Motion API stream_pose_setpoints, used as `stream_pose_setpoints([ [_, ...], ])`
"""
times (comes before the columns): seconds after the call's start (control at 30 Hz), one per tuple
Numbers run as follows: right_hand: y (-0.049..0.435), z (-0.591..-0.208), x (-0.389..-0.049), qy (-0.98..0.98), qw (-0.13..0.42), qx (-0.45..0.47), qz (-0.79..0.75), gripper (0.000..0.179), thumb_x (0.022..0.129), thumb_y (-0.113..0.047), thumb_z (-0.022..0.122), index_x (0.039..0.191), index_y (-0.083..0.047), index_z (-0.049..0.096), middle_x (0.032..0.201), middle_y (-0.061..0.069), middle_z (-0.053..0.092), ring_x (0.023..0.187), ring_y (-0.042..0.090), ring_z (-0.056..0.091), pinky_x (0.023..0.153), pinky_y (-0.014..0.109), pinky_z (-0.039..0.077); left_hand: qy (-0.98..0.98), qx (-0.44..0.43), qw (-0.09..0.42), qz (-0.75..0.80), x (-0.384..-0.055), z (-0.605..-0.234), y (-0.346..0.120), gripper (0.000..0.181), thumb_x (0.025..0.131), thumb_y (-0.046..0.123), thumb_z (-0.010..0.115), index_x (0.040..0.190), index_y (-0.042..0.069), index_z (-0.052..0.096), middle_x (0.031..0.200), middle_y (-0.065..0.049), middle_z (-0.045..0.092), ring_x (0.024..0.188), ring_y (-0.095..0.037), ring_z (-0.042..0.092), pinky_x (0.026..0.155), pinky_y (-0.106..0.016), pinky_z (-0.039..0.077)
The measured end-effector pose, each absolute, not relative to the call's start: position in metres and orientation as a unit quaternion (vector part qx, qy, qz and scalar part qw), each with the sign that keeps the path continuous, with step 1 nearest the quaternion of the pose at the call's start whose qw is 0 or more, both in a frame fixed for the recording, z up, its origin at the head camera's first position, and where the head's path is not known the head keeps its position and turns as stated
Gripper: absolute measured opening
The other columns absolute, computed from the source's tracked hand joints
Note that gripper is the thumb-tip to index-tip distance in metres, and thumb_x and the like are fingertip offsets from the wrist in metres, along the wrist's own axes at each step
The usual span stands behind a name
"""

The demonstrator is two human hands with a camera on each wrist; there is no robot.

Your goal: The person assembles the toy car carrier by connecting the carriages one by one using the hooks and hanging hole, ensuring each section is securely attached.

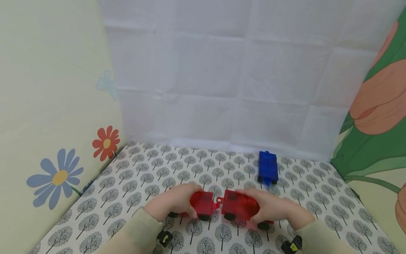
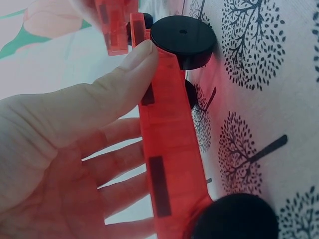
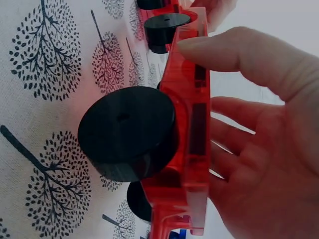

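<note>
Two red translucent toy wagons with black wheels stand end to end on the tree-print cloth. My left hand [image 1: 180,198] grips the left wagon [image 1: 205,203], its thumb on the near side and the fingers behind, as the left wrist view shows. The right wagon [image 1: 233,204] is held by my right hand [image 1: 264,204] the same way; its thumb [image 3: 212,52] lies on the wagon's side. Between the wagons, a red ring coupling [image 1: 219,200] on the left one meets the end of the right one. Close to the cloth, black wheels [image 3: 128,132] show under the right wagon.
A blue toy wagon [image 1: 268,167] stands farther back on the right, with a coupling at its near end. White sheeting [image 1: 203,77] hangs behind the cloth [image 1: 196,233]. Flower-printed panels [image 1: 57,106] stand at the left and right sides.
</note>
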State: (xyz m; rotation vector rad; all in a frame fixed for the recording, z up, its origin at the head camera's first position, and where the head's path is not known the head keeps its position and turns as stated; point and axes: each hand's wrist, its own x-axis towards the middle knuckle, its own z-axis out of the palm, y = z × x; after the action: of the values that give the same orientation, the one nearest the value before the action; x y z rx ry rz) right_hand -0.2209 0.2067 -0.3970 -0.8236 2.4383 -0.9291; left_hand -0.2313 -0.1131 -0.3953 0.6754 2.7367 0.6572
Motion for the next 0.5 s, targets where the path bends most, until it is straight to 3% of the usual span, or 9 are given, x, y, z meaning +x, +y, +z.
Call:
stream_pose_setpoints([
  [0.33, 0.2022, -0.3995, -0.2215, 0.867, 0.212, -0.309, -0.327, 0.092, 0.073, -0.011, 0.084, 0.153, -0.016, 0.038, 0.139, 0.005, 0.047, 0.105, 0.024, 0.049, 0.075, 0.037, 0.049, 0.937, 0.235, 0.120, 0.228, -0.2308, -0.3954, -0.1132, 0.074, 0.057, 0.021, 0.096, 0.123, 0.010, 0.064, 0.111, 0.000, 0.064, 0.094, -0.017, 0.056, 0.084, -0.042, 0.048],
  [0.5, 0.2000, -0.3996, -0.2211, 0.875, 0.201, -0.314, -0.309, 0.093, 0.070, -0.011, 0.086, 0.152, -0.014, 0.040, 0.142, 0.007, 0.046, 0.112, 0.025, 0.048, 0.081, 0.044, 0.048, 0.936, 0.233, 0.123, 0.233, -0.2310, -0.3948, -0.1130, 0.074, 0.057, 0.021, 0.096, 0.123, 0.009, 0.064, 0.111, 0.000, 0.064, 0.094, -0.017, 0.056, 0.084, -0.042, 0.048],
])
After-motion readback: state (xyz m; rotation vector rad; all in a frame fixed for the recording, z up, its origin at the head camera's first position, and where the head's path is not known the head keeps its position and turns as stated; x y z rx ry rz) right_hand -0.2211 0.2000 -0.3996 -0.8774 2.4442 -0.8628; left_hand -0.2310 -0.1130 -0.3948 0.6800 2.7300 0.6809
